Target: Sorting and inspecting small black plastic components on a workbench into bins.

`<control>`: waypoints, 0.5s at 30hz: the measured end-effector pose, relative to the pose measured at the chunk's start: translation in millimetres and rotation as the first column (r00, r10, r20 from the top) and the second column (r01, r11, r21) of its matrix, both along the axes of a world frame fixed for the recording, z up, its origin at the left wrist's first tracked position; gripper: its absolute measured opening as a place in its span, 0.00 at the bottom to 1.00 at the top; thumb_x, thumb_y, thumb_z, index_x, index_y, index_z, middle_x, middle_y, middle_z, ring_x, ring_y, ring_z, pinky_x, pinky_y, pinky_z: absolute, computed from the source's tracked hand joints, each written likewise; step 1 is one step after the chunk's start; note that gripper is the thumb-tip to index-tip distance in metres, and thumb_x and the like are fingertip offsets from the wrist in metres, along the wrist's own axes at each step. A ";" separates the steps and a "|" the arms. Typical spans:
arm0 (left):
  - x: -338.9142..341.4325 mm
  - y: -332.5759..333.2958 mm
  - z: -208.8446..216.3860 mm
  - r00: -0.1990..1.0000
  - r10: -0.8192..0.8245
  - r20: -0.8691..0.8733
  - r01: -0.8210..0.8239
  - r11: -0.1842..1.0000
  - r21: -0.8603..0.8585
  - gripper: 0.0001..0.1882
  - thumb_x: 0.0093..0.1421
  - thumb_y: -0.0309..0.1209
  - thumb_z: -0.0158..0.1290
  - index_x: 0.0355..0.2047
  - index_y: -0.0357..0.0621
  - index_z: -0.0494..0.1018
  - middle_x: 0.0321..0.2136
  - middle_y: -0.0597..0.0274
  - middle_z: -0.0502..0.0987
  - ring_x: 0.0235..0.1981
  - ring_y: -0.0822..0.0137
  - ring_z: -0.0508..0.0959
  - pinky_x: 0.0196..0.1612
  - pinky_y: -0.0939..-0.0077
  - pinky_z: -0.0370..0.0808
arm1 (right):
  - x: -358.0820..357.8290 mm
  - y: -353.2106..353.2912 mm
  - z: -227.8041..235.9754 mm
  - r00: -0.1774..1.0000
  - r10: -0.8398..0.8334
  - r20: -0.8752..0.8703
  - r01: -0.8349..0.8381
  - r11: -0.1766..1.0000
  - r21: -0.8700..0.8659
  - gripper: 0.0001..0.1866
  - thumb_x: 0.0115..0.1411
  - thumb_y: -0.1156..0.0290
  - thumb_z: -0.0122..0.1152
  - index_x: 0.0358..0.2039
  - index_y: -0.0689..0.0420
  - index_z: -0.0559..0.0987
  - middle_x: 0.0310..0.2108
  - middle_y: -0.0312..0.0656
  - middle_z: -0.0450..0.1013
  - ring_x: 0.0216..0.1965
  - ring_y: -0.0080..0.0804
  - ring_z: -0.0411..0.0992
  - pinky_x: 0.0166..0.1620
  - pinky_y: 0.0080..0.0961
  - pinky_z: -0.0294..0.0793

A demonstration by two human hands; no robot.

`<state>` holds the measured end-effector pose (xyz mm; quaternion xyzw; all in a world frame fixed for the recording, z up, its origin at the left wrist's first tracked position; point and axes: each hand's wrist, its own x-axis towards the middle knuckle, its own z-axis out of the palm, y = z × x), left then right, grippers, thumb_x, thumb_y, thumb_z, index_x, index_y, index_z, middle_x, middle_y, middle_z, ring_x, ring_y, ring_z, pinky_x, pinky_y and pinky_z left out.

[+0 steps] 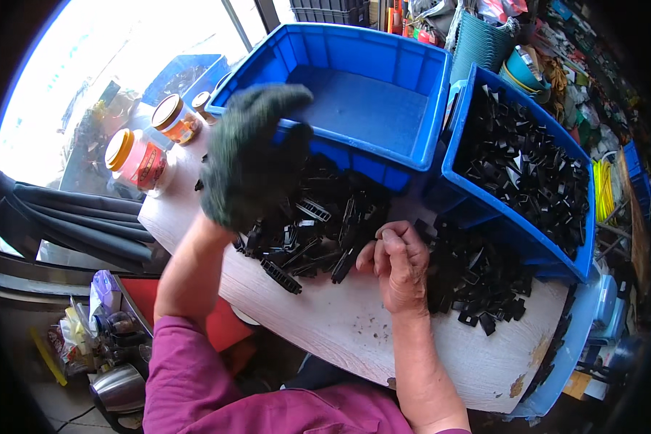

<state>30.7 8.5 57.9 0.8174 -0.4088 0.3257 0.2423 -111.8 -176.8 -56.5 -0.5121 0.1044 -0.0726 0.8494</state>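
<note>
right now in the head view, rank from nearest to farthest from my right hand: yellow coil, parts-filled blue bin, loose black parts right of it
From the right hand:
1. Loose black parts, just to its right
2. Parts-filled blue bin, right, behind those parts
3. Yellow coil, far right, past the bin

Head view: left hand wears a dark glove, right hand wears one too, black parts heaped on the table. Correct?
Not quite: the right hand is bare, as the head view shows. The rest holds: the left hand wears a dark glove, and black parts are heaped on the table.
</note>
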 end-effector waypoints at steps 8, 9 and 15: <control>165.2 16.8 0.0 0.638 0.491 -0.593 0.330 0.522 0.787 0.31 0.64 0.57 0.46 0.56 0.47 0.72 0.49 0.50 0.77 0.49 0.50 0.78 0.56 0.61 0.70 | 1.9 6.0 1.3 0.996 0.061 0.058 -0.065 0.995 0.071 0.09 0.66 0.66 0.53 0.33 0.58 0.73 0.12 0.31 0.57 0.15 0.24 0.61 0.26 0.26 0.72; 175.8 18.3 -6.6 0.718 0.367 -0.591 0.538 0.247 0.806 0.33 0.65 0.61 0.41 0.56 0.48 0.72 0.49 0.50 0.78 0.47 0.52 0.79 0.56 0.61 0.70 | 2.0 6.4 0.7 0.996 0.063 0.060 -0.067 0.995 0.073 0.09 0.66 0.66 0.53 0.33 0.58 0.73 0.12 0.31 0.57 0.15 0.24 0.61 0.26 0.26 0.72; 131.4 -118.4 -24.0 0.643 0.614 -0.458 0.466 0.160 0.870 0.30 0.60 0.60 0.48 0.49 0.51 0.77 0.38 0.59 0.81 0.35 0.62 0.80 0.40 0.68 0.77 | -0.2 -8.0 -4.0 0.999 0.003 0.033 -0.004 0.999 0.035 0.10 0.66 0.65 0.53 0.33 0.59 0.73 0.12 0.31 0.57 0.15 0.23 0.60 0.27 0.26 0.72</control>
